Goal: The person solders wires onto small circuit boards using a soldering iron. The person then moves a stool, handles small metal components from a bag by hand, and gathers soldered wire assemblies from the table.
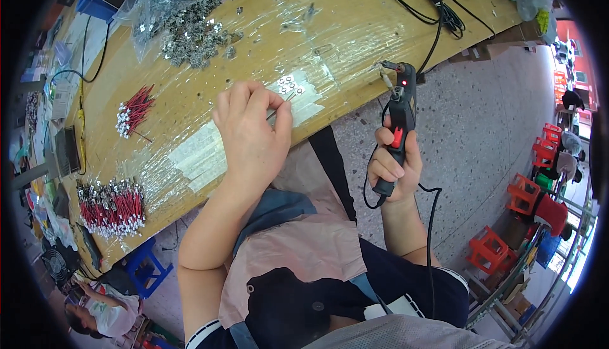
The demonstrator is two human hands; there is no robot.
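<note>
My left hand (pixel 250 127) rests at the front edge of the wooden workbench (pixel 355 25), its fingertips pinched on a thin wire (pixel 283 103) beside a small group of metal rings (pixel 287 84) lying on white tape strips. My right hand (pixel 394 165) is off the bench over the floor, gripping a black soldering gun (pixel 401 111) with a red trigger. The gun's metal tip (pixel 384 66) points up toward the bench edge, and its black cord loops down past my wrist.
A pile of small metal parts (pixel 193 28) spills from a clear bag at the bench's back. Two bundles of red wires (pixel 133 111) (pixel 113 206) lie at the left. Black cables (pixel 444 13) cross the right end. Red stools (pixel 526 193) stand on the floor; another person (pixel 101 314) sits low left.
</note>
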